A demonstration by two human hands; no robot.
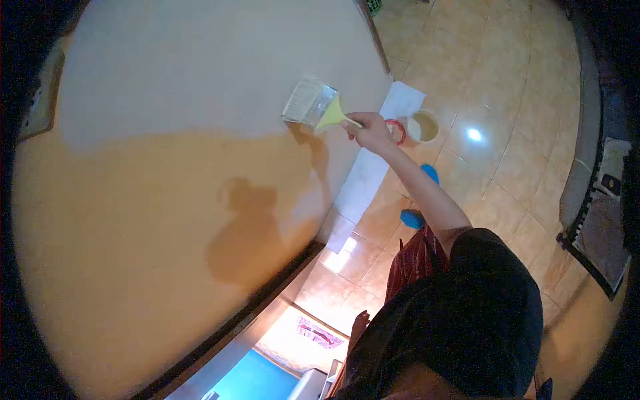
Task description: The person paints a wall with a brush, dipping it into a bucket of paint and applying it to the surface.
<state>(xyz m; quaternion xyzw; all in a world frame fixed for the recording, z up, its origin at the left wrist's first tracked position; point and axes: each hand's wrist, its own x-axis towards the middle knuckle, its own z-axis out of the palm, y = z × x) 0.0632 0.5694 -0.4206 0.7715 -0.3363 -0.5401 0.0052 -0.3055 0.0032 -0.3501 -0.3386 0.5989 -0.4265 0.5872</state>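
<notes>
My right hand (370, 132) is wrapped round the yellow-green handle of a wide paintbrush (310, 101). White paint coats its bristles, which lie against the wall (167, 200) where fresh whitish paint (220, 73) borders the yellow surface. A shadow falls on the yellow part below the brush. Down by my side hangs my left hand (360, 322), small and dim in view, its fingers loosely extended and nothing visible in them. Beyond my right wrist, a pale bucket (423, 125) stands on the floor beside a red-rimmed round item (398, 132).
A white sheet (363, 177) lies along the foot of the wall on the glossy tiled floor (493, 160). Blue slippers (412, 219) are on my feet. Dark trim (247, 327) edges the wall near a lit opening. A dark-edged grey item (603, 227) lies far right.
</notes>
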